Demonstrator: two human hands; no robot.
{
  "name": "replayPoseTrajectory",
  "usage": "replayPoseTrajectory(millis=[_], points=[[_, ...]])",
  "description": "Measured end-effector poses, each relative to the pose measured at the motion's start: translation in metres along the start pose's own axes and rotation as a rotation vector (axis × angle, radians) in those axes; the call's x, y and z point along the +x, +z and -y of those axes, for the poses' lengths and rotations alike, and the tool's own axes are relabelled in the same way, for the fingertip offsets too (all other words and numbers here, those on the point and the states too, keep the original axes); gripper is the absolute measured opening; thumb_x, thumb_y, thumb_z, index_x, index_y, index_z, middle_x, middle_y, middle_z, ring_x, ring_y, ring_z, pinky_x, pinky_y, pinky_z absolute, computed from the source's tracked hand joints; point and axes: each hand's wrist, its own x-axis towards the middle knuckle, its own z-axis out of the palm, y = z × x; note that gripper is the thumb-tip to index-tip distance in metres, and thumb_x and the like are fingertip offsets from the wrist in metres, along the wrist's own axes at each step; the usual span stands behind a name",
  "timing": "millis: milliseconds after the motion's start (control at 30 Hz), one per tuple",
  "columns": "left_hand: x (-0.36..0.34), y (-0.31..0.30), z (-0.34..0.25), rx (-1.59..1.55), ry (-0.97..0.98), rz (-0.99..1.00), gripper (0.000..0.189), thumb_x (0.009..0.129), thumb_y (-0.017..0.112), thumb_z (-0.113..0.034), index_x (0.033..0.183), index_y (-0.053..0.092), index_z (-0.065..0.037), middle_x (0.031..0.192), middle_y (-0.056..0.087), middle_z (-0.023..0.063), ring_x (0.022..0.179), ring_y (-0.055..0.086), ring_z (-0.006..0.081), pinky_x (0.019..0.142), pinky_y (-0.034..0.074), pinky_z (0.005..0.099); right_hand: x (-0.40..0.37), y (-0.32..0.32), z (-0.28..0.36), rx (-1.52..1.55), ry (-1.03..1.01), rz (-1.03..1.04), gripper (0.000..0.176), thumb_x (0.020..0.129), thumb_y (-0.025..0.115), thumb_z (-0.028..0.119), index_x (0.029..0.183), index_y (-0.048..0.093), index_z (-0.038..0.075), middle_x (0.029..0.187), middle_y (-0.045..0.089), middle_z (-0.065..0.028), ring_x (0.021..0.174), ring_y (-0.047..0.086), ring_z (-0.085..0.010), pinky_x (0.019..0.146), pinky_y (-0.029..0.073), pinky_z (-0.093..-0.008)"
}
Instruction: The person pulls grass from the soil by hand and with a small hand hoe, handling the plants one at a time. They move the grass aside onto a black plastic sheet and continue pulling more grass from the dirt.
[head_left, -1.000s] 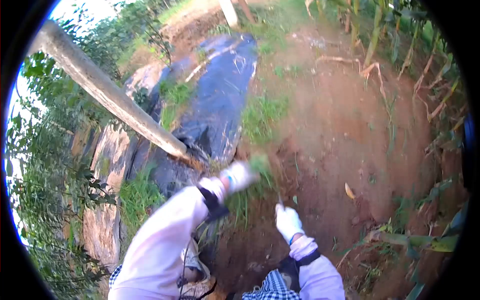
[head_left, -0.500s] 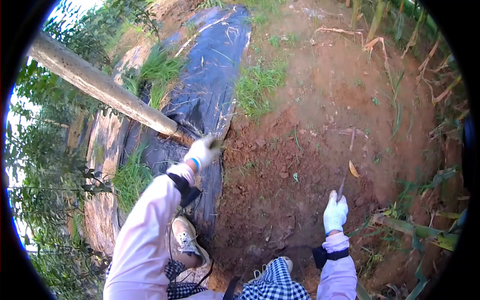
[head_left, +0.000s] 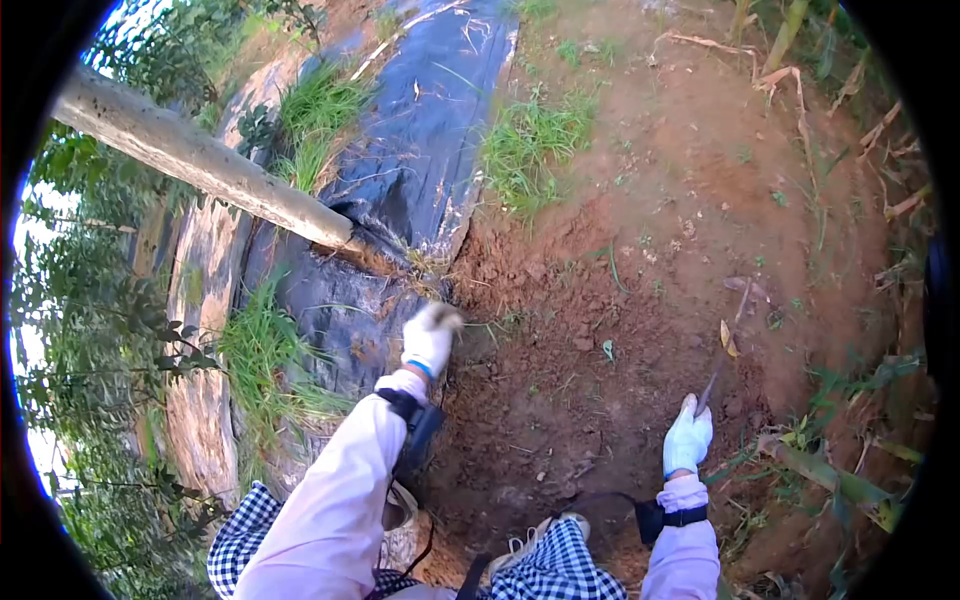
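My left hand (head_left: 430, 340), in a white glove with dirty fingertips, is over the seam between the black ground sheet (head_left: 440, 110) and the bare soil. Its fingers are curled and slightly blurred, so whatever they hold is hidden. My right hand (head_left: 688, 440), also gloved in white, is wrapped around the near end of a thin stick-like tool (head_left: 714, 381). The tool reaches forward over the reddish soil (head_left: 560, 370), and its far end has an earth-coloured crosspiece. A yellowed leaf (head_left: 728, 338) lies against its shaft.
A pale trunk or post (head_left: 210, 165) slants in from the upper left to the sheet. Grass tufts grow beside the sheet (head_left: 265, 345) and on the soil (head_left: 535, 140). Thick green stalks (head_left: 825, 470) and dry leaves line the right. My shoe (head_left: 530, 540) is below.
My left hand has come back toward me and slightly right, away from the trunk's base. My right hand has shifted a little right and nearer with the tool. The view has turned slightly.
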Motion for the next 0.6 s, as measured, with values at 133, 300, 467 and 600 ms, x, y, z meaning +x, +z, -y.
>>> replayPoseTrajectory(millis=[133,300,467,600], points=[[0.022,-0.030,0.023,0.139,0.004,0.140,0.036,0.076,0.076,-0.018,0.110,0.064,-0.008,0.100,0.065,0.0138,0.091,0.063,0.0239,0.083,0.051,0.0336,-0.005,-0.004,0.013,-0.054,0.005,0.004,0.048,0.096,0.051,0.044,0.091,0.060,-0.003,0.078,0.063,-0.0231,0.073,0.060,-0.0406,0.067,0.044,-0.0475],[0.018,-0.011,-0.015,0.729,0.261,0.458,0.056,0.071,0.077,-0.031,0.121,0.056,-0.015,0.119,0.054,0.0159,0.109,0.056,0.0371,0.089,0.048,0.0440,-0.002,-0.002,0.005,-0.008,-0.019,0.003,0.049,0.096,0.050,0.044,0.091,0.060,-0.004,0.079,0.063,-0.0236,0.074,0.060,-0.0412,0.067,0.044,-0.0477],[0.036,0.001,0.008,0.409,0.283,0.300,0.020,0.080,0.070,-0.014,0.099,0.065,-0.009,0.084,0.067,0.0098,0.080,0.065,0.0291,0.076,0.052,0.0381,-0.001,0.000,0.001,0.011,-0.004,0.007,0.049,0.096,0.050,0.044,0.092,0.060,-0.003,0.080,0.063,-0.0238,0.075,0.060,-0.0406,0.068,0.044,-0.0477],[0.055,-0.028,0.022,-0.231,-0.071,0.058,0.014,0.084,0.065,-0.008,0.097,0.063,-0.004,0.091,0.068,0.0143,0.081,0.064,0.0218,0.078,0.051,0.0328,0.000,-0.003,0.001,-0.007,-0.004,0.039,0.048,0.096,0.051,0.044,0.093,0.061,-0.003,0.080,0.063,-0.0228,0.075,0.061,-0.0395,0.068,0.044,-0.0471]])
